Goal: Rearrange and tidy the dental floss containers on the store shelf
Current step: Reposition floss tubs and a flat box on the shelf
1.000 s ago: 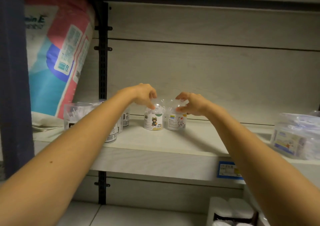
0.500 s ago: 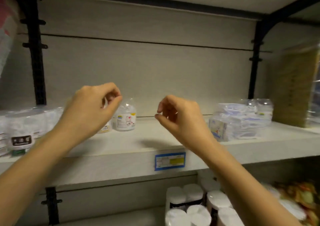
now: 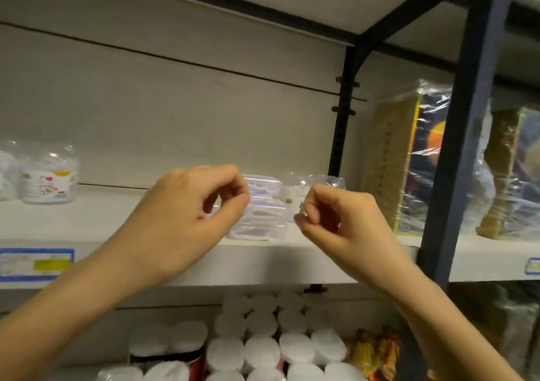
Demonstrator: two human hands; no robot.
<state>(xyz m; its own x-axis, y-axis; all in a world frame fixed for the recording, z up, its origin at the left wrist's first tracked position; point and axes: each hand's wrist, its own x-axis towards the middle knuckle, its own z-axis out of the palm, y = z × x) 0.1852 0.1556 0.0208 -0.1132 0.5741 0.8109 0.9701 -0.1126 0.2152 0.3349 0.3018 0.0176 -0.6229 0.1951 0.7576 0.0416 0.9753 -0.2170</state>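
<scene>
The left hand (image 3: pixel 187 220) and right hand (image 3: pixel 344 223) are held clenched, fingers curled on nothing. A stack of clear floss containers (image 3: pixel 260 208) is seen on the shelf (image 3: pixel 87 223) just behind and between them; a labelled jar (image 3: pixel 49 180) is set well left of the left hand.

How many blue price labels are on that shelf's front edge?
2. The left label sits at the far left; the right label is cut off by the frame. More may be hidden.

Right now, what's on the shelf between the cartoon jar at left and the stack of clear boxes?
Nothing: bare shelf between the jar and the boxes, head view. The left hand hides the part nearest the boxes.
</scene>
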